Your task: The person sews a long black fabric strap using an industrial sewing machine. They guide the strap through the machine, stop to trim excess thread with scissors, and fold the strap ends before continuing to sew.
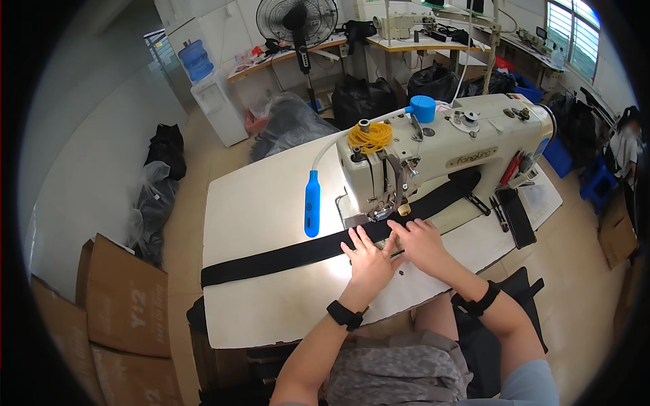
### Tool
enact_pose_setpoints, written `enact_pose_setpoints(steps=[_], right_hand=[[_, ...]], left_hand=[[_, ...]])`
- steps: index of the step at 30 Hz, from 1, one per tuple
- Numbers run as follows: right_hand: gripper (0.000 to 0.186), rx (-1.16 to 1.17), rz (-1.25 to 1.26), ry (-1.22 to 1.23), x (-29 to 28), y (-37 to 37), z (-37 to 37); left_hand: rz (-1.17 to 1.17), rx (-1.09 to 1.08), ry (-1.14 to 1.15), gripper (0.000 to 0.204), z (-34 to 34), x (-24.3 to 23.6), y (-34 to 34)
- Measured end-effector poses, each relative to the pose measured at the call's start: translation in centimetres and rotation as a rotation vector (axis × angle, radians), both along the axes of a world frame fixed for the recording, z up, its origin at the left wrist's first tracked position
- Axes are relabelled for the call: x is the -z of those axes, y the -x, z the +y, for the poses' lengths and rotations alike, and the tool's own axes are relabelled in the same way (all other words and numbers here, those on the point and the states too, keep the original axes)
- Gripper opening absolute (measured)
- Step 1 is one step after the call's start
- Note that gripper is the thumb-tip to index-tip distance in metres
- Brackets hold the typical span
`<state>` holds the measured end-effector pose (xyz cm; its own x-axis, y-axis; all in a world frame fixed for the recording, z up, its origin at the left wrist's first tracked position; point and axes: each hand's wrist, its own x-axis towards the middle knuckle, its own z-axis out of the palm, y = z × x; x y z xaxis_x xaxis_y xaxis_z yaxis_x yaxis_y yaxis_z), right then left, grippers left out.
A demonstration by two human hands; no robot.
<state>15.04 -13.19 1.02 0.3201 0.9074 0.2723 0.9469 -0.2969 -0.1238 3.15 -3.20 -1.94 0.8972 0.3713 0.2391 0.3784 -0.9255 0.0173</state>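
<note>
A long black fabric band [284, 255] runs across the white table from its left edge, passes under the needle area of the sewing machine [467, 142] and comes out under its arm. My left hand [370, 262] rests on the band just in front of the presser foot [379, 215], fingers spread and stretched out. Beside it, my right hand [423, 247] presses on the band with its index finger extended toward the needle; its fingers look apart, and its thumb side comes close to my left hand. What lies beneath both palms is hidden.
A blue lamp [312, 206] on a bent neck hangs left of the needle. Yellow cord [370, 137] is coiled on the machine. Right of it lie a black phone-like slab [516, 216] and thread snips [500, 215]. Cardboard boxes [128, 298] stand at left; a fan [296, 20] stands behind.
</note>
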Motion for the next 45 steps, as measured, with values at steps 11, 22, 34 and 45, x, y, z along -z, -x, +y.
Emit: enact_pose_setpoints(steps=[11, 22, 34, 45], right_hand=[[0.048, -0.01, -0.186, -0.156, 2.9, 1.0, -0.6], [0.049, 0.055, -0.229, -0.174, 3.6, 1.0, -0.3], [0.048, 0.05, -0.223, -0.214, 3.7, 1.2, -0.5], [0.049, 0.048, -0.178, -0.232, 3.6, 1.3, -0.5]], left_hand=[[0.127, 0.151, 0.308, 0.071, 2.2, -2.1, 1.7], [0.046, 0.178, 0.263, 0.065, 2.6, -1.2, 2.7], [0.082, 0.176, 0.215, 0.063, 3.1, -1.0, 2.5], [0.12, 0.088, 0.158, 0.063, 2.0, -1.2, 1.7]])
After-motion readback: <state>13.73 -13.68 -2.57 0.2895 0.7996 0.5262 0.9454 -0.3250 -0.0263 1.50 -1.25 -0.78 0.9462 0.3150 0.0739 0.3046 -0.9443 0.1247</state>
